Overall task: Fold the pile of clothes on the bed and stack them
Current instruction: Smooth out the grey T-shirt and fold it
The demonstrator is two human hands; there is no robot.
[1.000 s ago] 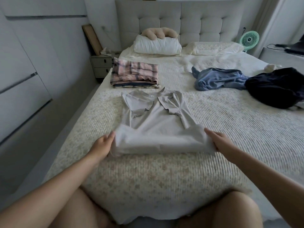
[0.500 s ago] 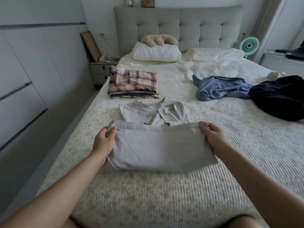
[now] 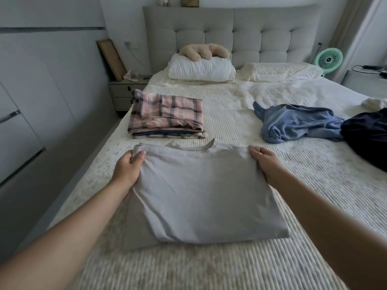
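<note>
A light grey shirt (image 3: 201, 191) lies on the bed (image 3: 230, 268) in front of me, its lower half folded up over its collar end. My left hand (image 3: 128, 169) pinches the folded edge at its far left corner. My right hand (image 3: 265, 164) grips the far right corner of the same edge. Beyond the shirt sits a folded stack (image 3: 167, 117) topped by a pink plaid garment. An unfolded blue garment (image 3: 297, 123) and a dark navy one (image 3: 368, 132) lie crumpled on the right side of the bed.
Two pillows (image 3: 201, 69) and a beige plush (image 3: 204, 51) lie by the grey headboard. A nightstand (image 3: 125, 92) stands left of the bed, beside grey wardrobe doors. A green fan (image 3: 328, 59) is at the back right. A white cloth (image 3: 374, 102) lies at the right edge.
Both hands carried the shirt's bottom hem away from me and up over the sleeves to the collar, so the shirt is now folded in half.
</note>
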